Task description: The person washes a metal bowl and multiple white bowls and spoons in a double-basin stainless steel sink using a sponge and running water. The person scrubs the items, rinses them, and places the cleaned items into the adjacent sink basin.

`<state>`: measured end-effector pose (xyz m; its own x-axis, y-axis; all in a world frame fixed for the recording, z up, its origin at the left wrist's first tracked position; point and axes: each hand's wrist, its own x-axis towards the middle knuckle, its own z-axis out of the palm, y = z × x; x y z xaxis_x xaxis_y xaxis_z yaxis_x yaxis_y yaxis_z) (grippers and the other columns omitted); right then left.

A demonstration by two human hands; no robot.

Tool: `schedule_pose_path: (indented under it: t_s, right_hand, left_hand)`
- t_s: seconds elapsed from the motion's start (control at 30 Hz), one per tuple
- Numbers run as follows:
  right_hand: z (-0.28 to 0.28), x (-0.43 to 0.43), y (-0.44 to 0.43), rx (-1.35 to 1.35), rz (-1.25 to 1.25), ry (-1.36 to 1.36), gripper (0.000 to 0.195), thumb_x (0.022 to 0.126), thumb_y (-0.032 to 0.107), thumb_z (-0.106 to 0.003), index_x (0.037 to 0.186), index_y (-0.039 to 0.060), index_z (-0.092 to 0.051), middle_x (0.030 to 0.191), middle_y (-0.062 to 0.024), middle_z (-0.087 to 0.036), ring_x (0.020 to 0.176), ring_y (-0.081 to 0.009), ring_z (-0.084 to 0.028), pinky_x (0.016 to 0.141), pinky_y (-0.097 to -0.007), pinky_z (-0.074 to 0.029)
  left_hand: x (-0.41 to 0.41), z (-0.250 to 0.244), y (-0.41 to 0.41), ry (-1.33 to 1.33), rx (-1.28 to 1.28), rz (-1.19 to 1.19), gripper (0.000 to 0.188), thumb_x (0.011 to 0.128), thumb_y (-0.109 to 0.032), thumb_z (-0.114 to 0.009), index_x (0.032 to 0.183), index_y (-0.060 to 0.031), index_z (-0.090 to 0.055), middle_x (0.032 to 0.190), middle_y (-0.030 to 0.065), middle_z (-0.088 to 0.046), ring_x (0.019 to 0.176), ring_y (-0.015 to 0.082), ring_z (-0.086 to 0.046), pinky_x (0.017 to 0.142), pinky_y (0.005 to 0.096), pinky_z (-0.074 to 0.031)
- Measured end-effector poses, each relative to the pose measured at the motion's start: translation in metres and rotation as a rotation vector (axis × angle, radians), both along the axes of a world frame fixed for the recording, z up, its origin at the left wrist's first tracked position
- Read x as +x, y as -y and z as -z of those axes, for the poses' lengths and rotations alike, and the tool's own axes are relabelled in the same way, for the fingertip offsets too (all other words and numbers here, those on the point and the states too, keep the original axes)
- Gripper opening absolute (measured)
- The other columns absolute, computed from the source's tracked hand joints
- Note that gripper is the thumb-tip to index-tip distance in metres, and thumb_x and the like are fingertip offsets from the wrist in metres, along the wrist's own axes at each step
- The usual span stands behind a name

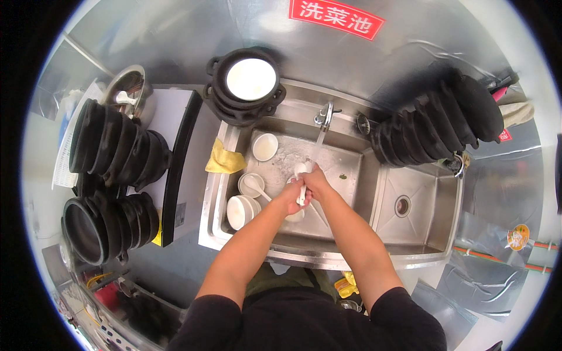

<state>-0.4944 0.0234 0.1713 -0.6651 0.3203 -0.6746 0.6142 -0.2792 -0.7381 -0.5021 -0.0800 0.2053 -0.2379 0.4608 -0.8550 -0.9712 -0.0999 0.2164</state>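
Over the large sink basin (338, 219), my left hand (288, 198) grips the handle of a white soup spoon (302, 196), possibly one of several. My right hand (315, 180) closes around the upper part of it, close to the pale spoon bowl. Water runs from the chrome faucet (325, 115) just beyond my fingers. A white bowl (264, 147) sits at the basin's back left. Nearer, another bowl (246, 189) holds a white ladle-like spoon (257, 185). Stacked white bowls (239, 212) lean in the front left corner. Something pale is partly hidden beneath my hands.
A yellow cloth (225, 159) drapes over the left rim. Black pots (219, 105) with a white dish (251, 80) stand behind it. More black pots line the right (421, 127) and left (118, 145). A smaller basin (417, 210) with a drain adjoins on the right.
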Motion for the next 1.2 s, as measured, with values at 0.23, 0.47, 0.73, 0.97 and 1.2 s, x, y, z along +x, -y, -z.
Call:
schedule_pose_path:
  t_s: [0.23,0.47,0.73,0.97,1.2]
  right_hand:
    - [0.041,0.004,-0.015,0.049,0.002,0.112,0.044,0.088,0.018,-0.061,0.123,-0.0048,-0.047,0.089,-0.0159,-0.062,0.071,-0.0257,-0.065,0.052,-0.0367,-0.053]
    - [0.038,0.002,0.005,-0.038,-0.011,0.088,0.039,0.092,0.027,-0.057,0.111,-0.0065,-0.050,0.076,-0.0163,-0.060,0.045,-0.0231,-0.053,0.032,-0.0396,-0.040]
    - [0.013,-0.003,0.009,-0.145,-0.041,0.017,0.041,0.090,0.031,-0.059,0.090,-0.0100,-0.057,0.077,-0.0211,-0.062,0.057,-0.0282,-0.060,0.044,-0.0421,-0.044]
    - [0.047,-0.010,-0.015,0.495,-0.068,0.020,0.037,0.085,0.025,-0.062,0.090,-0.0115,-0.060,0.071,-0.0213,-0.063,0.062,-0.0343,-0.062,0.049,-0.0462,-0.047]
    - [0.017,0.004,0.006,0.188,-0.022,-0.043,0.033,0.086,0.028,-0.061,0.084,-0.0047,-0.064,0.078,-0.0229,-0.066,0.066,-0.0287,-0.065,0.056,-0.0415,-0.048]
  left_hand:
    - [0.017,0.013,0.004,-0.032,-0.075,0.196,0.045,0.098,-0.048,-0.036,0.088,-0.0081,-0.054,0.065,0.0032,-0.052,0.051,0.0127,-0.049,0.040,0.0251,-0.039]
    - [0.001,0.029,0.012,-0.162,-0.092,0.116,0.049,0.099,-0.048,-0.032,0.085,-0.0059,-0.053,0.063,0.0037,-0.048,0.050,0.0154,-0.047,0.039,0.0278,-0.039]
    - [-0.005,0.035,0.009,-0.245,-0.146,0.241,0.042,0.099,-0.043,-0.036,0.085,-0.0064,-0.051,0.068,0.0044,-0.050,0.050,0.0158,-0.046,0.043,0.0307,-0.042]
    - [0.006,0.022,0.000,-0.293,-0.027,0.170,0.030,0.100,-0.030,-0.038,0.097,-0.0038,-0.052,0.079,0.0066,-0.057,0.061,0.0165,-0.055,0.051,0.0301,-0.047]
    - [0.005,0.021,0.018,-0.248,-0.201,0.291,0.044,0.100,-0.040,-0.036,0.089,-0.0034,-0.057,0.073,0.0086,-0.060,0.062,0.0181,-0.059,0.055,0.0326,-0.050]
